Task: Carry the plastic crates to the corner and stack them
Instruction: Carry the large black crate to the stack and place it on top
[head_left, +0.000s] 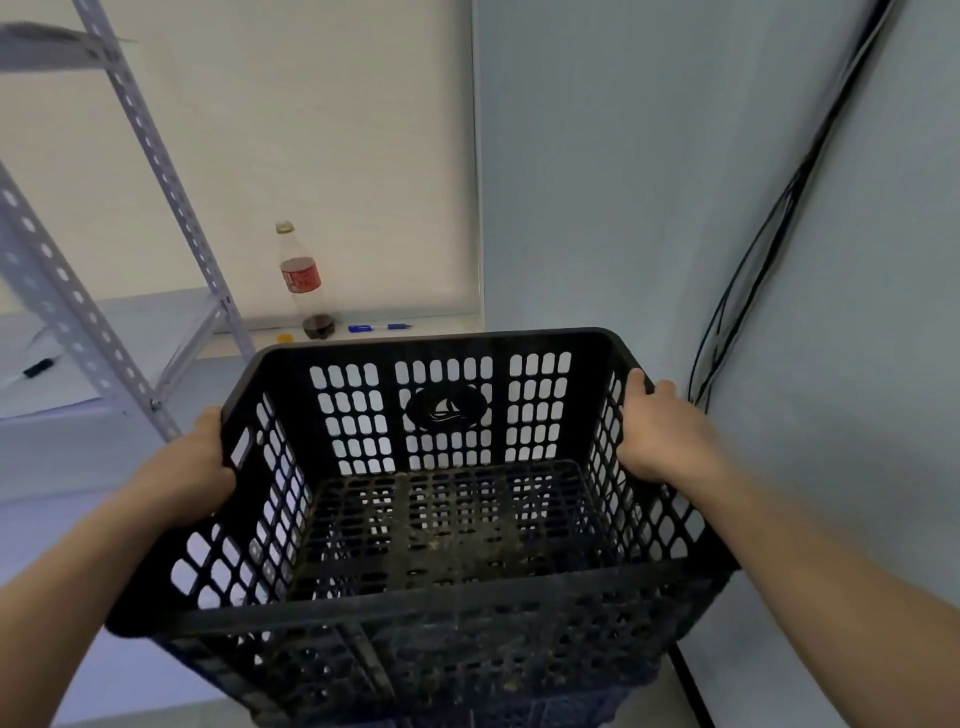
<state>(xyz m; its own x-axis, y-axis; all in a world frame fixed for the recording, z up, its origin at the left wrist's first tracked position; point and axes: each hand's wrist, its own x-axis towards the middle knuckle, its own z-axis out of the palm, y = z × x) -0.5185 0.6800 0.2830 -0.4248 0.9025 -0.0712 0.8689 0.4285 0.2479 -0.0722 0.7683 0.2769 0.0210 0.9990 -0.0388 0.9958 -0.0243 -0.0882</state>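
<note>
A black plastic crate (447, 597) with perforated walls and a dirty slotted bottom fills the lower middle of the head view, held up in front of a room corner. My left hand (192, 467) grips its left side wall near the rim. On the opposite side, my right hand (660, 431) clasps the right rim, fingers hooked over the edge. Below the crate's front wall, the dark blue edge of another crate (519, 714) shows, mostly hidden.
A grey slotted metal shelf frame (161, 171) stands at the left. On a pale ledge behind the crate sit a near-empty cola bottle (304, 283) and a blue pen (379, 327). Black cables (753, 280) run down the right wall.
</note>
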